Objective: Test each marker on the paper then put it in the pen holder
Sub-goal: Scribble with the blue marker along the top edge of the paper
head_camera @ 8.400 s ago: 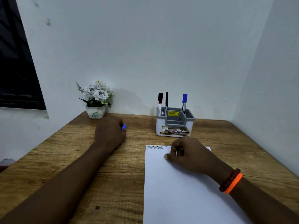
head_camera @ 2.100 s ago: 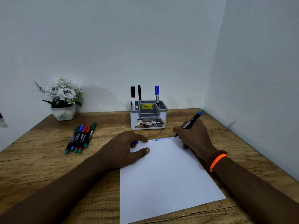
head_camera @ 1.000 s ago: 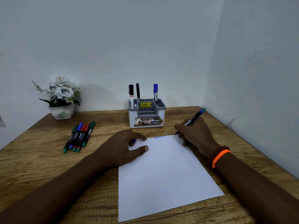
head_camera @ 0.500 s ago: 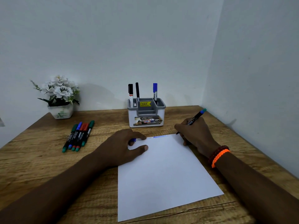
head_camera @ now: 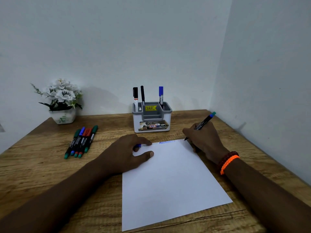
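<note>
The paper (head_camera: 170, 179) lay nearest. The left hand (head_camera: 124, 155) pinned its 10 o'clock corner, closed on a blue cap (head_camera: 138, 145). The right hand (head_camera: 204, 140) gripped the marker (head_camera: 202, 123); its tip had advanced to the 1 o'clock corner, so testing was near done. The pen holder (head_camera: 152, 117) stood at 12 o'clock.

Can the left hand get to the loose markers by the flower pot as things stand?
Probably yes. The left hand rests on the paper gripping a blue cap; bare table lies between it and the markers. It would need to free its fingers first.
</note>
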A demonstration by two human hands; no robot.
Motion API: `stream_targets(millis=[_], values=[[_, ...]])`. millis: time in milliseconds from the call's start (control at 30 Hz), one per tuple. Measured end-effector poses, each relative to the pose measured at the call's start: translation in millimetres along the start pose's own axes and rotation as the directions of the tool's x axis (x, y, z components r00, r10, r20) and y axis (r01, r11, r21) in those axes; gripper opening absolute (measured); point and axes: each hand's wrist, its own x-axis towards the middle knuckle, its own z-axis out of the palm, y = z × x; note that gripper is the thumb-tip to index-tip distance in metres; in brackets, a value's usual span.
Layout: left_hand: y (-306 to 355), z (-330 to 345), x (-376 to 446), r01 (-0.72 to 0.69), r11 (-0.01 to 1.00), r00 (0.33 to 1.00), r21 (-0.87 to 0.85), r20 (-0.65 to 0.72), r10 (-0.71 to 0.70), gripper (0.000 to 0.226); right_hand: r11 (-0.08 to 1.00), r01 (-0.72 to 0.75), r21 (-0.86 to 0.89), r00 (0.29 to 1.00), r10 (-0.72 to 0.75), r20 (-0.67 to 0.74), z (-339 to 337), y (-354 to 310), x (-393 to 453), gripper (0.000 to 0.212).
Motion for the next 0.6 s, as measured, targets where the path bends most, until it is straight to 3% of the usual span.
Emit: stream_targets(millis=[600], values=[[-1.8,1.2,0.4,0.018,1.000,1.000,0.013,0.018,-0.018,0.061,1.000,-0.012,0.001,0.999,0.012,-0.038,0.4,1.7,1.4,0.021]])
